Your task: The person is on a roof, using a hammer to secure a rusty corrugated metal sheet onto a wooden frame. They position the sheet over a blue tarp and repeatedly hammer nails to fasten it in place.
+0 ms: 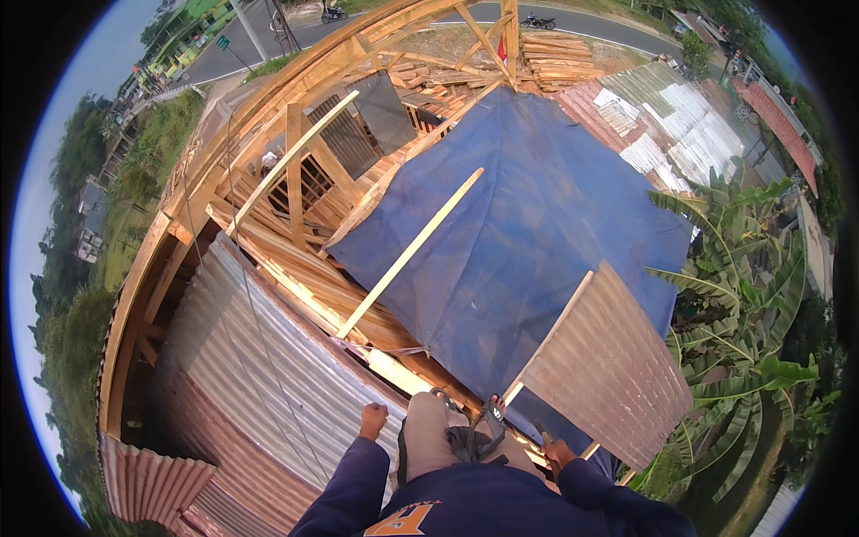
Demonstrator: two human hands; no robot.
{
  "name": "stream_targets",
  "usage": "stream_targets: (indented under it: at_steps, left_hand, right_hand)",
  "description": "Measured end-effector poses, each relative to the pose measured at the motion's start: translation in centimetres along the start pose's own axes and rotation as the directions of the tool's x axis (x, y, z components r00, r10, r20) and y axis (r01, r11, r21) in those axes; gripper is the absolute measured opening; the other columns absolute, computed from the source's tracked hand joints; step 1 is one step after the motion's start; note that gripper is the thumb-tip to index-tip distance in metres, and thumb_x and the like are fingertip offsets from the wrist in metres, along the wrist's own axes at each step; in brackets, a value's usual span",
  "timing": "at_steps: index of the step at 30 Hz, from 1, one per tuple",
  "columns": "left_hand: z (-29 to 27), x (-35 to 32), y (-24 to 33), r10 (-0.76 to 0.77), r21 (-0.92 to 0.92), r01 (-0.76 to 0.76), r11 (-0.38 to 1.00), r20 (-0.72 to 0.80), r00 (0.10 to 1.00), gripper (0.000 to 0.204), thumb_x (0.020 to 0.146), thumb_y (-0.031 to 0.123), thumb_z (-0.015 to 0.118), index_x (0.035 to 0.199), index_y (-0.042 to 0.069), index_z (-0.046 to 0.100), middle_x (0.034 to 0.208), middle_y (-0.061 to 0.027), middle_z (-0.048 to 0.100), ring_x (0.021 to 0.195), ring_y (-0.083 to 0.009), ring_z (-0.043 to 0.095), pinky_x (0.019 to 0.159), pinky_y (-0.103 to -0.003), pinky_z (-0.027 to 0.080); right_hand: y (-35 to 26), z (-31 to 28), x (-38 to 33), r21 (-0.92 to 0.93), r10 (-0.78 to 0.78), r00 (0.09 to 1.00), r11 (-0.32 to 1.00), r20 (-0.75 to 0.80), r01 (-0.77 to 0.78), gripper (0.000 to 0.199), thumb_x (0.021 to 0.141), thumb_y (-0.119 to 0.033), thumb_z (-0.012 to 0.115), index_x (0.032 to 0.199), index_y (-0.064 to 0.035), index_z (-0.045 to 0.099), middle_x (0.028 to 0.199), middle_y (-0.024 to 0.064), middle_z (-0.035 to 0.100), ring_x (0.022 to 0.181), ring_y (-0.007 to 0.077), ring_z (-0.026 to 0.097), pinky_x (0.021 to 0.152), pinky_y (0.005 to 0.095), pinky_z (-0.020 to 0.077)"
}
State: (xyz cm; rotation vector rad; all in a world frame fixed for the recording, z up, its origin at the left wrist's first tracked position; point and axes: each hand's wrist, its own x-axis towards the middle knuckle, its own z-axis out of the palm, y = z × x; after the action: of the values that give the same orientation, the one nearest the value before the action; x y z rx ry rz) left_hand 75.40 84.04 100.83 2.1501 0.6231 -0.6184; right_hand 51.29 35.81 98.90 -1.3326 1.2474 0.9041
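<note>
At the left lies the corrugated metal roof; over it, the left hand is curled in a loose fist; next, a pale wooden strip crosses the blue tarpaulin; the right hand has bent fingers, but whether they grip the small dark thing I cannot tell; just beside this hand is the brown corrugated sheet, near banana leaves.

Left forearm reaches forward, the left hand curled into a fist; right forearm angles inward, the right hand's grip unclear.
</note>
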Motion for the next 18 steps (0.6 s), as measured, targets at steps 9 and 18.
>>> stream_targets:
  at_steps: [9, 18]
  left_hand:
    - [0.3, -0.6, 0.7, -0.004, -0.029, 0.003, 1.000, -0.015, 1.000, 0.018, 0.077, 0.009, 0.063, 0.092, 0.000, 0.064, 0.075, -0.0133, 0.068, 0.064, -0.0204, 0.066, 0.055, -0.033, 0.053]
    - [-0.1, -1.0, 1.3, -0.037, -0.078, 0.037, 0.996, -0.005, 0.999, 0.020, 0.077, 0.009, 0.062, 0.092, -0.002, 0.065, 0.074, -0.0140, 0.067, 0.062, -0.0205, 0.065, 0.054, -0.033, 0.054]
  right_hand:
    - [-0.6, -0.7, -2.0, 0.039, -0.046, 0.999, 0.998, 0.011, 0.045, 0.022, 0.084, -0.016, 0.068, 0.084, 0.0053, 0.062, 0.063, 0.0094, 0.054, 0.052, 0.0208, 0.053, 0.048, 0.0384, 0.0477]
    - [-1.3, -1.5, -3.6, -0.004, -0.100, 0.994, 0.995, 0.033, 0.100, 0.023, 0.085, -0.018, 0.067, 0.080, 0.0047, 0.062, 0.060, 0.0095, 0.052, 0.049, 0.0208, 0.050, 0.045, 0.0379, 0.0424]
